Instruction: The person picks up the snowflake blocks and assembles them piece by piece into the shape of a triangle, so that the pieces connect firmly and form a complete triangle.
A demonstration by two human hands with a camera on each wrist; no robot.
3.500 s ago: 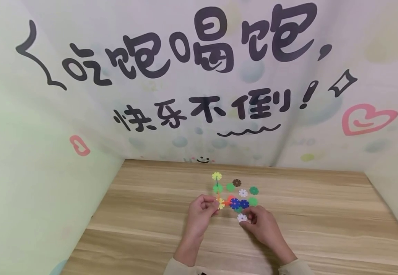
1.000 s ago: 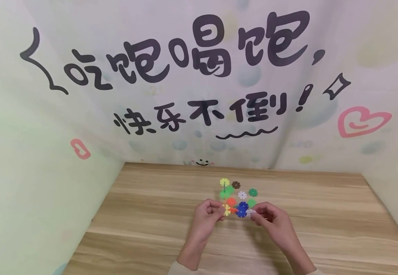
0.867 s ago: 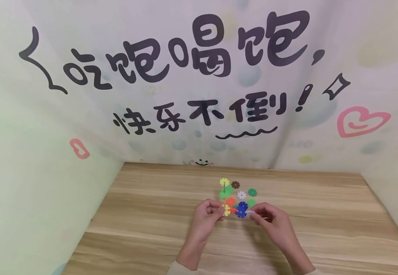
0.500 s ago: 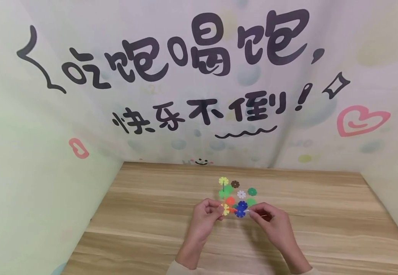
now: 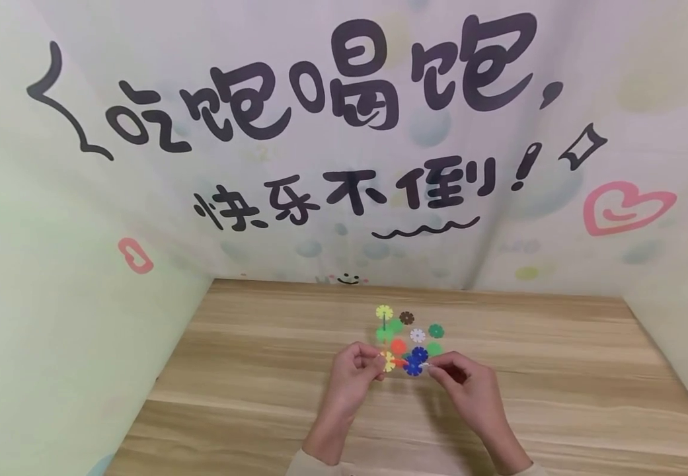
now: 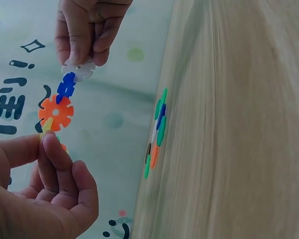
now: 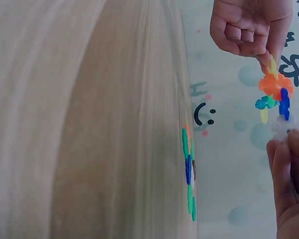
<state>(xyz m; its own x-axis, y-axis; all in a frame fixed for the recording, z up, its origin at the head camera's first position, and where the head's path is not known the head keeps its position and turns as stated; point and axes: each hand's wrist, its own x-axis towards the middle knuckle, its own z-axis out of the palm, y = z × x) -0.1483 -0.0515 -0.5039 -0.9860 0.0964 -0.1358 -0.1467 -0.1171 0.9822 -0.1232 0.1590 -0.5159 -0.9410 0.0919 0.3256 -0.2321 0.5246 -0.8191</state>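
Two hands, apart, finger and thumb of each clamped on one end of a joined row, raised above the worktop (image 5: 248,377). Pinched in the left hand (image 5: 349,377): one yellow disc (image 5: 389,361). Pinched in the right hand (image 5: 471,387): one white disc (image 6: 85,72). Between them, in line, one orange disc (image 6: 63,117) and one blue disc (image 6: 66,88). White overlapping blue at the rim; whether slotted together, impossible to tell. Branching off near the yellow end: a second orange disc (image 6: 64,147), mostly hidden, then one green disc (image 5: 384,333), one teal disc (image 7: 261,103) and, at the tip, another yellow disc (image 5: 384,311). Eight in all off the surface.

Beyond and below, lying flat near the back edge, eight more: four loose green discs (image 5: 435,330), one of them mostly hidden in the head view, plus one loose brown disc (image 5: 406,318), one loose white disc (image 5: 415,334), one loose orange disc (image 5: 398,346) and one loose blue disc (image 5: 421,352).

Farther out: two pale sleeves (image 5: 314,465) and a printed cloth (image 5: 296,39) with two lines of black lettering.
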